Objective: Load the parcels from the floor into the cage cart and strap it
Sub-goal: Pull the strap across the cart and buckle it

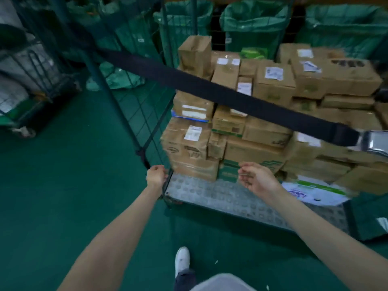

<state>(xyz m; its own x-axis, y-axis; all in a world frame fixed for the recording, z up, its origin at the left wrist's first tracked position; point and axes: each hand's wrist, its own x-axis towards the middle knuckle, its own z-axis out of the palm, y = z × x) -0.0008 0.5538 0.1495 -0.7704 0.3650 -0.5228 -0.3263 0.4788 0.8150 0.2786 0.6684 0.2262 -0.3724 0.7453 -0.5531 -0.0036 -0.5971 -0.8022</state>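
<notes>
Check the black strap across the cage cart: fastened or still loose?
Cannot tell. The black strap spans diagonally across the stacked parcels, and its metal buckle shows at the right edge, but the anchor point is out of frame.

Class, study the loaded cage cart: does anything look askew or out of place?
The white and green box at the cart's front right lies tilted, not squared with the stacked cardboard parcels. The black strap runs slantwise across them.
</notes>
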